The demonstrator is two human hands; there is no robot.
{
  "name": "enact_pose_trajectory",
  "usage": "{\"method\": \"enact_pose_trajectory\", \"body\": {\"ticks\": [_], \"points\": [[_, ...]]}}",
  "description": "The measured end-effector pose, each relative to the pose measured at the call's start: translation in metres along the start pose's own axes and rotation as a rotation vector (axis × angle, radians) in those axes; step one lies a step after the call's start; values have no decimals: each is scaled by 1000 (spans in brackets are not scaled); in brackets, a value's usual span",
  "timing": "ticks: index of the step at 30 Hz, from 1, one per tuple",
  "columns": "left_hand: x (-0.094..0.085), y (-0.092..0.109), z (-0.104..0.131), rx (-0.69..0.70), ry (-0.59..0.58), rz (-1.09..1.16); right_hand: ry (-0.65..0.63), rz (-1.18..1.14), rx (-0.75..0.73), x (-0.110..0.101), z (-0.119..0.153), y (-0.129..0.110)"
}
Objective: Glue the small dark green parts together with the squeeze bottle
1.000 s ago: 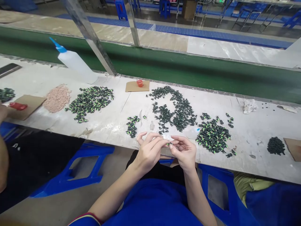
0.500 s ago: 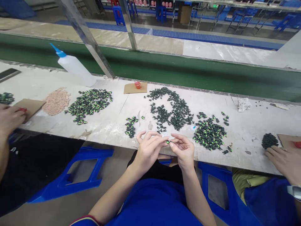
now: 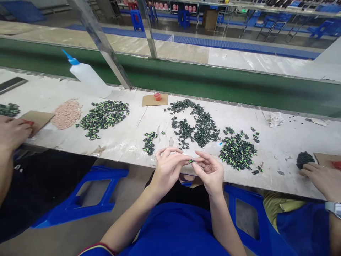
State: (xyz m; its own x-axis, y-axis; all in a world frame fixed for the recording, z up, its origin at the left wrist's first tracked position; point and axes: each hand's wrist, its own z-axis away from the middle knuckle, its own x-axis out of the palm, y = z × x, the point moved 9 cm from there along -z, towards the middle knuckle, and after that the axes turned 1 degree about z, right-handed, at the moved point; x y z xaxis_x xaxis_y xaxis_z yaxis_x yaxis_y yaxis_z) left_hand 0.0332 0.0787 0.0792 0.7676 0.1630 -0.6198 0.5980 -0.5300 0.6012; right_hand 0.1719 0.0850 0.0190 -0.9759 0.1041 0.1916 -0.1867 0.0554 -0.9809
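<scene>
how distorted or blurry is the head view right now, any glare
Head view: wide-angle stretch, with the bottle leaning outward; small parts in the pile look soft, their detail hard to read; pale glare streaks on the metal post; light fairly even over the white table.

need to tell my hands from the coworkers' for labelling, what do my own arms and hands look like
Your left hand and right hand are bare, with no glove, ring or watch visible. The left arm's blue sleeve has dark red and yellow trim; the right sleeve is not discernible.
</scene>
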Motion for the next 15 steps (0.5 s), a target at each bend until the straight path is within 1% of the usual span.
{"method": "enact_pose_trajectory", "body": {"ticks": [6,9,12,14,15], "points": [[-2,3,-2,24,-14,-33,42,14,3,-2,-3,5],[2,3,0,26,-20,-22,13,13,28,-3,-5,13],[14,1,5,11,-74,-11,-15,73,43,-8,-2,20],[27,-5,9,-8,-159,-13,24,162,20,-18,3,22],[33,-11,10,-20,-197,-18,80,220,-12,-28,6,20]]}}
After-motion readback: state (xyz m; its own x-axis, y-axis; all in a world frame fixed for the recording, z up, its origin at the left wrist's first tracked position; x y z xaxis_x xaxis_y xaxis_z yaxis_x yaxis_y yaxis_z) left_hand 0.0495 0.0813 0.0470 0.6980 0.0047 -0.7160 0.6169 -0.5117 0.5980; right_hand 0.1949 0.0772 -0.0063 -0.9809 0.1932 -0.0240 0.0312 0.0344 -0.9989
